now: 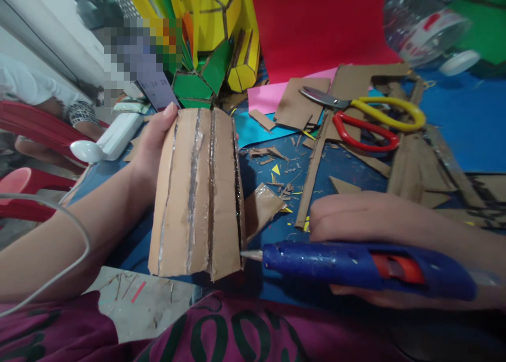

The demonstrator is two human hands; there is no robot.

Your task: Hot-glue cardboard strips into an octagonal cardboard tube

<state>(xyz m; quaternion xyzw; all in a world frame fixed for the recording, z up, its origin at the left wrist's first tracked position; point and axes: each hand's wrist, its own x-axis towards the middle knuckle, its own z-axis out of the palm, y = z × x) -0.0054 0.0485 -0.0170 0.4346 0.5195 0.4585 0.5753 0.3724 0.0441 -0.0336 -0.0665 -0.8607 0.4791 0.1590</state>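
My left hand [155,135] grips the far left side of a curved cardboard piece [193,193] made of upright strips. Shiny glue lines run along the seams between the strips. Most of the left fingers are hidden behind the cardboard. A blue hot glue gun [320,264] lies in my right hand [356,219], which is closed around it. The gun's metal nozzle points left, at the lower right edge of the cardboard piece; whether it touches I cannot tell.
Scissors [348,106] with yellow and red handles lie on cardboard scraps [302,104] at the back right. Behind stand a red sheet [320,30], yellow and green cardboard shapes [197,88], a phone [152,72] and a plastic bottle [430,30]. A white cable [85,235] crosses my left forearm.
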